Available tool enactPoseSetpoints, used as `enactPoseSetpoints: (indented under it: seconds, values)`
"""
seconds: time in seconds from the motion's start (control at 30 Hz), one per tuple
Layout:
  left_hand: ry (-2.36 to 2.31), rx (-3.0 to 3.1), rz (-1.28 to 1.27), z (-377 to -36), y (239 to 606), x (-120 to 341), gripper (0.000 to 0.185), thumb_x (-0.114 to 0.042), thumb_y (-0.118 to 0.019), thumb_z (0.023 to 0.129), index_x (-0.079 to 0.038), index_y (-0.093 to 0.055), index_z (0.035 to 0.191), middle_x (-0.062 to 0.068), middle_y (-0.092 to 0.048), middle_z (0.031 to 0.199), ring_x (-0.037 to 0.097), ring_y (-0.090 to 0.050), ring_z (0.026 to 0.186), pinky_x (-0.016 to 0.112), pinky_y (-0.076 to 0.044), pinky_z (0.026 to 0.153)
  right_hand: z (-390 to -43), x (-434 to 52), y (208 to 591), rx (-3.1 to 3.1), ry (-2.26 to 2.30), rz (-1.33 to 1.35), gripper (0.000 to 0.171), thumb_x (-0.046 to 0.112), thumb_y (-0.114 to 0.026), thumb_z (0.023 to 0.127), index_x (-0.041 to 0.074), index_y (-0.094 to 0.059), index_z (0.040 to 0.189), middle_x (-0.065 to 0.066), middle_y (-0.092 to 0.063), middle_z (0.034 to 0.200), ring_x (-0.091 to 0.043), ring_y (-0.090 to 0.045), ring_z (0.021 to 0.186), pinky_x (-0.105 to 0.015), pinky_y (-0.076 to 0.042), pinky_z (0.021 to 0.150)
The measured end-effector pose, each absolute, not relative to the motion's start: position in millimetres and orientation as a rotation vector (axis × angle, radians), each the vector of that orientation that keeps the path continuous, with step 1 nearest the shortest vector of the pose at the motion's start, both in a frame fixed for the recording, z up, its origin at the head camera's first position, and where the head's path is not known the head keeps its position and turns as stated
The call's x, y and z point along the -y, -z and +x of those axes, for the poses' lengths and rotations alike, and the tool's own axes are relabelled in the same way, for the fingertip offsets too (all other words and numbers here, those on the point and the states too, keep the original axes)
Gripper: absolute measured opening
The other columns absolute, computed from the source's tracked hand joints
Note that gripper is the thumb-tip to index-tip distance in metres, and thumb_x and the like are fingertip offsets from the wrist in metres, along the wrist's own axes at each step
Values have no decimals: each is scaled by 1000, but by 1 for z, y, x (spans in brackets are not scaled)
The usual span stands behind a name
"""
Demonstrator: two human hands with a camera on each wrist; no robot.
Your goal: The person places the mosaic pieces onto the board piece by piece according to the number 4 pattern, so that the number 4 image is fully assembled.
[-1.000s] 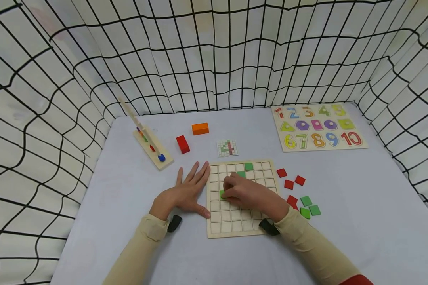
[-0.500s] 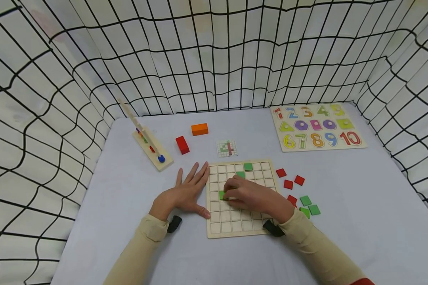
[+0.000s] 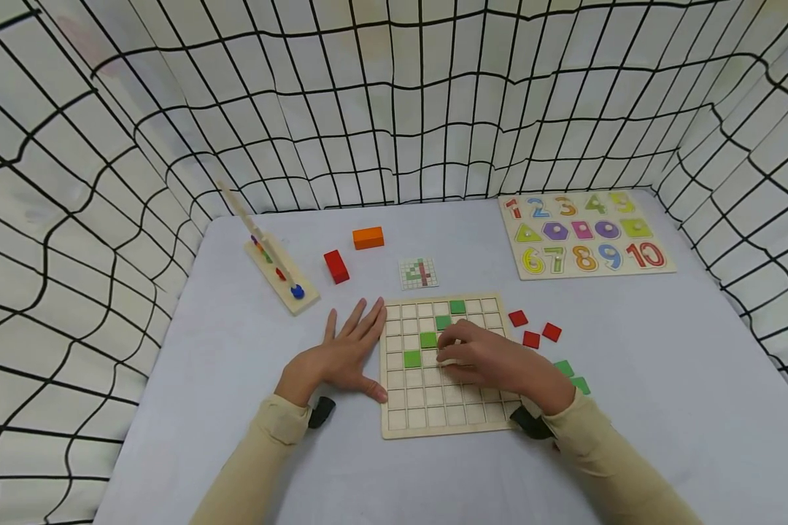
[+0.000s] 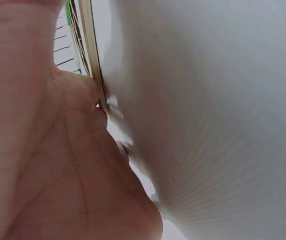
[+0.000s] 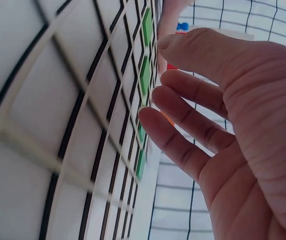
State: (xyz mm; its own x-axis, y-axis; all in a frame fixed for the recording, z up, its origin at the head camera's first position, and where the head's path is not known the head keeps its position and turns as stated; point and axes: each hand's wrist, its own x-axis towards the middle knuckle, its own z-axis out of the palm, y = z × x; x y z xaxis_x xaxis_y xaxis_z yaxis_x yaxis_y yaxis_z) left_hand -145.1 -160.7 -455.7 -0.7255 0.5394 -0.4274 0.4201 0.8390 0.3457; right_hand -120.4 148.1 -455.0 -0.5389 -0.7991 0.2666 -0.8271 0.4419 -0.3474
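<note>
Pale blue tabletop (image 3: 236, 408), walled round by white cloth with a black grid. Left hand (image 3: 338, 359) flat on that top, fingers straight and spread, thumb tip touching the left edge of the wooden grid board (image 3: 433, 415) at its 9 o'clock. Right hand (image 3: 492, 361) over the board's middle, fingers relaxed and slightly bent, grasping nothing, fingertips just at 3 o'clock of the newest green tile (image 3: 428, 340). Four green tiles seated in a diagonal, from 1 o'clock of the right hand down to the lowest green tile (image 3: 412, 359) at its 9 o'clock. Loose red tiles (image 3: 531, 339) and green tiles (image 3: 579, 385) at the board's 3 o'clock. Pattern card (image 3: 419, 273) at 12 o'clock; number puzzle (image 3: 584, 235) at 1 o'clock; red block (image 3: 336, 265), orange block (image 3: 368, 238) and peg stand (image 3: 277, 273) toward 10 o'clock.
</note>
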Motion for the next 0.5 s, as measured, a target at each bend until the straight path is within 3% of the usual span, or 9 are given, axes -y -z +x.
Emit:
enactPoseSetpoints:
  seconds: [0.27,0.5]
  values:
    - [-389,-2485,724,-148,462,163,152,-73,-87,72,-13,9,173,2,21,181,33,23,168,74,20,126,-117,-173,459,2609,-680,1423,20,9,-89,88,7,-82,106,-8,-70,114,-20,-65,105,-27,-62,86]
    - [-332,-2490,708,-146,459,160,148,-66,-89,75,-10,7,172,7,18,182,37,21,168,75,16,126,-109,-191,458,2742,-724,1323,22,12,-87,90,8,-83,111,-7,-69,119,-20,-64,110,-29,-63,88]
